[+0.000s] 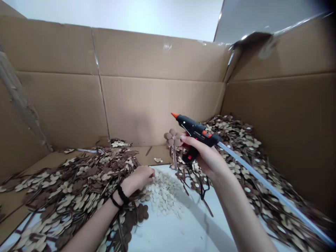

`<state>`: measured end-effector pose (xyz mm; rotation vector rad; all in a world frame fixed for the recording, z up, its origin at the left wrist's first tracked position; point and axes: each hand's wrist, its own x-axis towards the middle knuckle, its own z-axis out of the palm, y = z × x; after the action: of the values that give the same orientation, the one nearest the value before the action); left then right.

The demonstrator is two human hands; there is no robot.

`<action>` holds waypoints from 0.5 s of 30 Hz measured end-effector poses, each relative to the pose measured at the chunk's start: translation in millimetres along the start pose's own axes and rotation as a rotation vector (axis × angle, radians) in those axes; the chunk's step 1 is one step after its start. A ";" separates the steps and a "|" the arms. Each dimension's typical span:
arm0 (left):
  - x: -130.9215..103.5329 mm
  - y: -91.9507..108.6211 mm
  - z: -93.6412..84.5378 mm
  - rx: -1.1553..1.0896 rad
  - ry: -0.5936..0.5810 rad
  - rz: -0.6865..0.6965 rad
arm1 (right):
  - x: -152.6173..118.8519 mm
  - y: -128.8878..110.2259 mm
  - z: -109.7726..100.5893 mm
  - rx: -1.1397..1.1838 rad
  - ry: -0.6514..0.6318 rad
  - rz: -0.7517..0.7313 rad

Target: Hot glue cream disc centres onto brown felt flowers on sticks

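Note:
My right hand point(203, 150) is wrapped round a black glue gun point(195, 129) with an orange nozzle pointing up and left. A long clear glue stick point(262, 180) runs out of its back end. Between the thumb and fingers of that same hand is a brown flower point(172, 138) with a ribbon hanging below it. My left hand point(144, 176), fingers closed, is at the upper left edge of a pile of small pale discs point(164, 196). Whatever its fingertips may hold is too small to make out.
Brown and beige flowers with ribbons are heaped on the left point(86, 189) and on the right point(244, 164). Cardboard walls point(162, 105) rise behind and at both sides. A white board point(162, 234) lies under the discs. The gun's black cord point(202, 189) hangs below it.

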<state>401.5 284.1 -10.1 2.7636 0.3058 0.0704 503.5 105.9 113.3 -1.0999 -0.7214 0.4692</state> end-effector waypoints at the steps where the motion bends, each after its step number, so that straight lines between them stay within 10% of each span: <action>1: -1.4 0.5 -5.8 -0.020 0.017 0.004 | 0.9 1.3 0.4 -0.008 -0.004 0.003; 15: -53.1 43.5 -100.2 -0.820 0.618 -0.095 | 1.8 10.9 9.2 0.031 -0.084 0.083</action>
<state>349.7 267.3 98.5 1.8506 0.4376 0.8307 498.1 117.2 106.3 -1.0885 -0.7416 0.5981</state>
